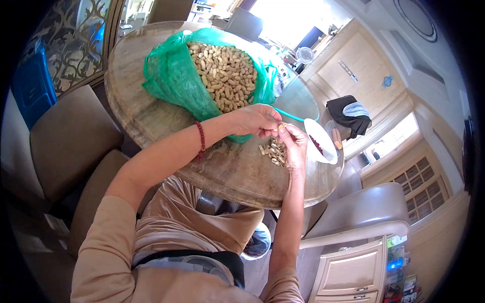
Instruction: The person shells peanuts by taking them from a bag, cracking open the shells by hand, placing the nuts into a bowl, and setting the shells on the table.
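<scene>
Both hands meet above the round table, fingertips pinched together on a peanut (279, 125) that is mostly hidden by the fingers. My left hand (256, 119) is closed and comes in past the green plastic bag (174, 76), with a red beaded bracelet on its wrist. Closed as well, my right hand (295, 144) holds the other side of the peanut. Unshelled peanuts (225, 70) fill the open bag. Under the hands lies a small heap of broken peanut shells (274, 153). Just right of my right hand, a white bowl (328, 150) holds some dark red kernels (316, 144).
The round wooden table (227, 174) has chairs about it, one brown-grey chair (70, 141) at left and another (358, 212) at right. Behind the bag lies a teal-rimmed clear round object (300, 103). A pale cabinet (348, 270) stands at lower right.
</scene>
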A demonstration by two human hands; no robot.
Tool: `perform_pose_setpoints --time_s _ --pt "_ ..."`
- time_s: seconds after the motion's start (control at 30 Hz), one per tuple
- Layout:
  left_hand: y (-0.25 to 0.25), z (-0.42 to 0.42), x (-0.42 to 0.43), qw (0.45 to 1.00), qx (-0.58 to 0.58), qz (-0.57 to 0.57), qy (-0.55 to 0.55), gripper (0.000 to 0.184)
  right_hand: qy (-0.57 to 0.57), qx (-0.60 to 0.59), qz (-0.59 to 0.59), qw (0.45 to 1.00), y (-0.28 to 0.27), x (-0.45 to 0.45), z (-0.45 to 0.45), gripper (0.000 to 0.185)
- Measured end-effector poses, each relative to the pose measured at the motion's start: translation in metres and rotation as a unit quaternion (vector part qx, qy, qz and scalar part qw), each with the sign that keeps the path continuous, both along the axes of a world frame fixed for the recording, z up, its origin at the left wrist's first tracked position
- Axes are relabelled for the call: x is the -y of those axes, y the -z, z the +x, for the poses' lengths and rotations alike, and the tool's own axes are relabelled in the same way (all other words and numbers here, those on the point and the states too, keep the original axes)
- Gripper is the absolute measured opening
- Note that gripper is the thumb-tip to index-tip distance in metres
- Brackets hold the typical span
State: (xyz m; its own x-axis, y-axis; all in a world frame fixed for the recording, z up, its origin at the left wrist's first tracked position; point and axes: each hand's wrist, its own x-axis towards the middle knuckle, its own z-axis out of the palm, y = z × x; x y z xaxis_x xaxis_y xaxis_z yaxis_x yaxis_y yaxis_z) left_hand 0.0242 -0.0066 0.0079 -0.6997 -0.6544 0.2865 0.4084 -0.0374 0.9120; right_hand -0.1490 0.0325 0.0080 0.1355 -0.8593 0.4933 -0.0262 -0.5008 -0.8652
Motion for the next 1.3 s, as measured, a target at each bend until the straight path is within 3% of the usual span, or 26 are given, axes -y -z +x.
perform_pose_setpoints --time_s 0.17,0.23,0.27,0.33,0.53,0.63,0.8,1.07,1.3 --pt "-0.002 0.001 -0.002 1.000 0.006 -0.019 0.018 0.021 0.014 0.026 0.011 0.999 -0.002 -0.003 0.001 0.012" --pt "-0.002 -0.001 -0.004 0.990 0.089 -0.098 -0.054 0.028 0.019 0.041 0.021 0.999 -0.001 -0.003 0.000 0.011" --pt "-0.002 -0.001 -0.004 0.990 0.090 -0.098 -0.053 0.028 0.042 0.024 0.010 0.999 0.000 -0.001 -0.001 0.008" --pt "0.002 -0.003 -0.002 0.972 0.067 -0.217 -0.062 0.033 0.065 0.006 -0.001 0.998 0.003 0.002 -0.003 0.007" --pt "0.009 -0.007 0.002 0.973 0.064 -0.203 -0.090 0.030 0.080 -0.050 -0.025 0.995 0.004 0.000 0.001 0.007" --pt "0.006 -0.005 -0.001 0.961 0.098 -0.203 -0.161 0.027 0.097 -0.093 0.023 0.991 0.000 -0.004 0.002 0.014" --pt "0.001 -0.003 -0.008 0.947 0.104 -0.218 -0.210 0.022 0.034 -0.045 0.088 0.995 0.000 0.000 0.000 0.035" --pt "0.002 -0.007 -0.009 0.938 0.101 -0.232 -0.237 0.019 0.023 -0.043 0.063 0.997 0.003 0.004 0.000 0.032" --pt "0.006 -0.011 -0.009 0.967 0.055 -0.145 -0.203 0.019 0.036 -0.006 0.049 0.998 0.007 0.006 0.000 0.027"
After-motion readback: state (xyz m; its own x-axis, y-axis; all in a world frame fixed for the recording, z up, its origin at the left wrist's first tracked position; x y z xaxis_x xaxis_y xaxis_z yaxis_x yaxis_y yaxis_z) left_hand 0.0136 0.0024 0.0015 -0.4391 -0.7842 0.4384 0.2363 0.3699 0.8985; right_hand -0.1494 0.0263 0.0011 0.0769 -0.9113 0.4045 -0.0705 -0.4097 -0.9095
